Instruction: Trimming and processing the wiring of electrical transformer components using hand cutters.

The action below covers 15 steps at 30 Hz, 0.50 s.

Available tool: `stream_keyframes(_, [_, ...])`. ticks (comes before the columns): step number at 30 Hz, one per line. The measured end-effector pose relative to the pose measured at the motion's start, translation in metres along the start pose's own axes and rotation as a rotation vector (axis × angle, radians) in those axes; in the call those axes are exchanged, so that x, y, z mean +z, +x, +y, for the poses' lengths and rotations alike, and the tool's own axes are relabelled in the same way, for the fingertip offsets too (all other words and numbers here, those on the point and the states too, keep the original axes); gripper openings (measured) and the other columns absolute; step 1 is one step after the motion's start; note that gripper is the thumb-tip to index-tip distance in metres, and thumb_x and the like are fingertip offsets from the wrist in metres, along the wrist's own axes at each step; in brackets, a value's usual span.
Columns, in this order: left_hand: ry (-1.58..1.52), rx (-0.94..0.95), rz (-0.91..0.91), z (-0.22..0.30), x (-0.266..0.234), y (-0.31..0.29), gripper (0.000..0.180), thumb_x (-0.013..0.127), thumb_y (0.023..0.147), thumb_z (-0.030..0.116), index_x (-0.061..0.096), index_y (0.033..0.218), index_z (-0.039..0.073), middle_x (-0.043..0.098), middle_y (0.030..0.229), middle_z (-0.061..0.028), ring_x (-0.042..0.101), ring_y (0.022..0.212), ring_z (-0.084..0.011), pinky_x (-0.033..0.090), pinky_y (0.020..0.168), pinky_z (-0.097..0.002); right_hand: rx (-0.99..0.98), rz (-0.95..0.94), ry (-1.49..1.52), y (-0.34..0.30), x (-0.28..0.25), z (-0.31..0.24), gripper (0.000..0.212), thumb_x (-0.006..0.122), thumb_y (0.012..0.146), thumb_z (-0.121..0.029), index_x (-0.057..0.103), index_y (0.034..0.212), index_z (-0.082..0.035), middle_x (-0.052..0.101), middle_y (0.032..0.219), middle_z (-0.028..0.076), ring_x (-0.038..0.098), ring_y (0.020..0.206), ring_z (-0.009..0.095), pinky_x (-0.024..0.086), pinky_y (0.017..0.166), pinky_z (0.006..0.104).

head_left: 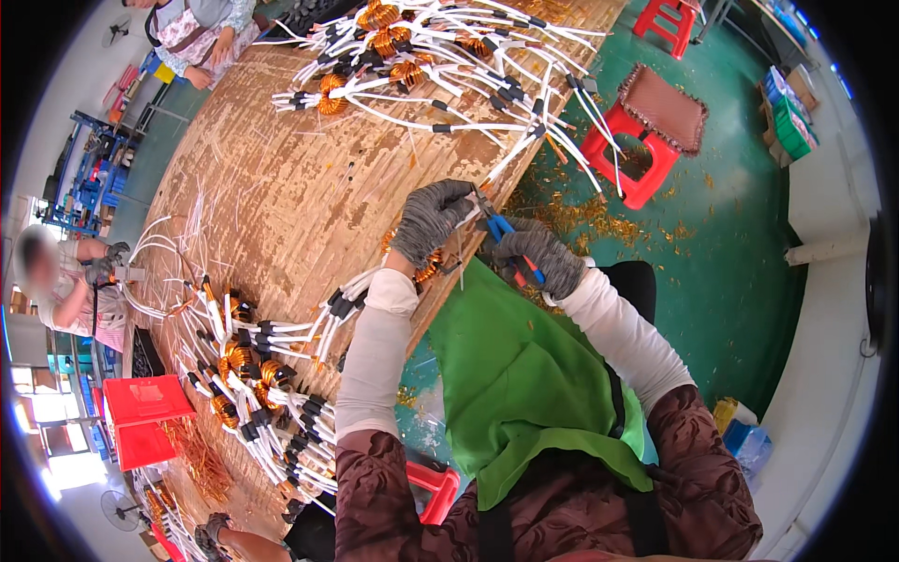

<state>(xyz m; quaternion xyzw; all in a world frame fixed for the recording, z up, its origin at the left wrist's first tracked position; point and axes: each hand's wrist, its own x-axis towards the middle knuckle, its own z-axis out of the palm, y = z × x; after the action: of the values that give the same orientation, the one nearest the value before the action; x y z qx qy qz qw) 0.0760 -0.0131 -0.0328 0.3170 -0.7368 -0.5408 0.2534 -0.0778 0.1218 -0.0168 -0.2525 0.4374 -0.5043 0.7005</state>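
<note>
At the table's right edge, my left hand (431,220), in a grey knitted glove, is closed on a white-sleeved wire lead (465,218). A copper-wound coil (429,266) shows just below that hand, partly hidden by it. My right hand (543,258), gloved alike, wraps round the handles of blue-and-red pliers (499,226). Their jaws meet the lead's end beside my left fingertips; whether they bite on it is too small to tell.
Coils with white leads lie heaped at the far end of the wooden table (272,178) and in another pile (267,375) at left. A red bin (145,421) stands beyond it. Red stools (632,155) stand on the green floor. Co-workers (80,281) work along the table.
</note>
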Motion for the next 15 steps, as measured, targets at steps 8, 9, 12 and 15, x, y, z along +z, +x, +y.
stream_keyframes(8, [0.605, 0.164, -0.063, 0.009, 0.006, 0.004, 0.03, 0.067, 0.076, 0.028, 0.066, 0.083, -0.001, 0.062, 0.072, -0.0161, 0.056, 0.066, -0.0242, 0.044, 0.064, -0.0359, -0.036, 0.089, -0.316, -0.001, -0.011, 0.0, 0.043, 0.059, 0.07, -0.003, 0.055, 0.114, 0.0, 0.057, 0.079, 0.002, 0.053, 0.067, 0.009, 0.045, 0.059, 0.0235])
stream_keyframes(9, [0.605, 0.16, -0.064, 0.007, 0.006, 0.005, 0.03, 0.067, 0.076, 0.028, 0.066, 0.083, -0.001, 0.062, 0.072, -0.0161, 0.056, 0.066, -0.0242, 0.044, 0.064, -0.0359, -0.076, 0.096, -0.36, 0.0, -0.012, 0.003, 0.045, 0.06, 0.069, -0.002, 0.055, 0.114, 0.0, 0.057, 0.08, 0.001, 0.053, 0.068, 0.009, 0.045, 0.06, 0.0236])
stream_keyframes(12, [0.713, 0.258, -0.057, 0.003, 0.007, 0.008, 0.04, 0.066, 0.074, 0.039, 0.065, 0.074, -0.001, 0.057, 0.065, -0.0173, 0.052, 0.063, -0.031, 0.042, 0.062, -0.0403, -0.142, 0.191, -0.27, -0.001, -0.007, 0.018, 0.045, 0.059, 0.068, -0.002, 0.055, 0.113, 0.0, 0.057, 0.082, 0.001, 0.052, 0.071, 0.009, 0.045, 0.063, 0.0237])
stream_keyframes(15, [0.767, 0.261, -0.044, 0.012, 0.011, 0.005, 0.045, 0.066, 0.072, 0.046, 0.063, 0.069, 0.0, 0.055, 0.061, -0.0162, 0.052, 0.062, -0.0323, 0.041, 0.06, -0.0411, -0.286, 0.254, -0.298, -0.002, -0.003, 0.029, 0.041, 0.058, 0.07, -0.003, 0.055, 0.111, 0.0, 0.056, 0.081, 0.001, 0.052, 0.071, 0.009, 0.044, 0.061, 0.024])
